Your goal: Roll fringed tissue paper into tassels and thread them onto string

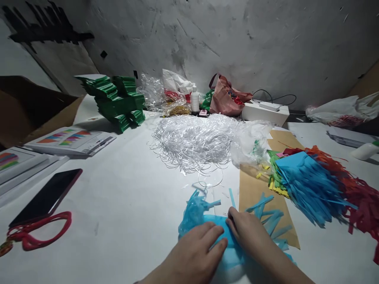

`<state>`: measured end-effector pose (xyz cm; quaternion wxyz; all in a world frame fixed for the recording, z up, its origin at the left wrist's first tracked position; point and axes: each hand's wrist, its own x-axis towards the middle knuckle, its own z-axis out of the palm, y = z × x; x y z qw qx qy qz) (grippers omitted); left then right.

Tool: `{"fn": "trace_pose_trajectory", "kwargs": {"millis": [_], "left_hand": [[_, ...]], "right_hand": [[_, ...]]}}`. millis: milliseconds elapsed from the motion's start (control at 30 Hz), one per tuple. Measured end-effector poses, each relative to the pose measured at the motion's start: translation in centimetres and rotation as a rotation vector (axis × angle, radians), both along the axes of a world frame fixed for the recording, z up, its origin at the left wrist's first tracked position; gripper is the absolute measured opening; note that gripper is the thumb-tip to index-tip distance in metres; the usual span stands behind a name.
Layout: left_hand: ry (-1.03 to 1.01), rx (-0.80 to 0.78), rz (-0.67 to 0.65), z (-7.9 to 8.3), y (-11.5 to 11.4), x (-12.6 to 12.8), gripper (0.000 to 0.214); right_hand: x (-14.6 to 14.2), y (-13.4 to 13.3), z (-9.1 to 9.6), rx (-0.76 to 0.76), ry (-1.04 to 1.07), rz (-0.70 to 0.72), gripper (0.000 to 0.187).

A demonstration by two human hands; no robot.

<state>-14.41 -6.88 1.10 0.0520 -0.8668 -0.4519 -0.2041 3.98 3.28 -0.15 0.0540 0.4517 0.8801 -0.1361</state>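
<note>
Both hands work on a sheet of blue tissue paper (217, 219) with fringed ends, lying on the white table at the front. My left hand (197, 250) has its fingers bent over the paper's left part, thumb near the index finger. At the paper's right part, my right hand (247, 230) pinches the edge between thumb and fingers. Cut blue strips (276, 223) fan out past my right hand, and a bunched blue fringe (192, 209) rises by my left. Part of the paper is hidden under the hands.
White string (195, 138) lies heaped ahead. Blue fringed tissue (310, 181) is piled at right with dark red fringe (365, 205), by brown paper (251, 185). A phone (47, 193) and red cord (47, 232) lie left. Green paper stacks (115, 98) stand behind, near a bottle (194, 99).
</note>
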Motion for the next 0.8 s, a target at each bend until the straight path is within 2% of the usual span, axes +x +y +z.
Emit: {"fn": "trace_pose_trajectory", "kwargs": {"millis": [67, 167, 267, 400, 467, 533, 600, 667, 800], "left_hand": [[0.171, -0.093, 0.019, -1.5, 1.1, 1.5, 0.019], [0.332, -0.171, 0.161, -3.1, 1.8, 1.2, 0.022], [0.384, -0.152, 0.253, -3.7, 1.5, -0.5, 0.033], [0.409, -0.124, 0.260, -4.0, 0.9, -1.8, 0.042], [0.390, -0.120, 0.261, -4.3, 0.7, -1.9, 0.043], [0.354, -0.112, 0.260, -4.7, 0.7, -1.9, 0.044], [0.312, -0.106, 0.255, -5.0, 0.7, -1.8, 0.044], [0.258, -0.094, 0.257, -5.1, 0.8, -1.8, 0.041], [0.140, -0.024, 0.265, -4.6, 0.7, -1.8, 0.029]], "right_hand": [[0.1, 0.0, -0.1, 0.003, -0.003, -0.007, 0.011], [0.0, -0.1, -0.1, 0.004, 0.003, -0.016, 0.011], [0.0, 0.0, 0.0, 0.002, 0.008, -0.033, 0.009], [0.6, 0.0, 0.4, 0.010, -0.002, -0.075, 0.010], [1.3, -0.3, 0.7, 0.120, 0.066, -0.061, 0.012], [1.9, -0.9, 0.8, 0.322, 0.228, 0.081, 0.017], [2.0, -1.7, 0.5, 0.505, 0.374, 0.299, 0.022], [1.6, -2.6, -0.4, 0.611, 0.403, 0.450, 0.029], [0.8, -3.4, -2.6, 0.756, 0.380, 0.489, 0.035]]}}
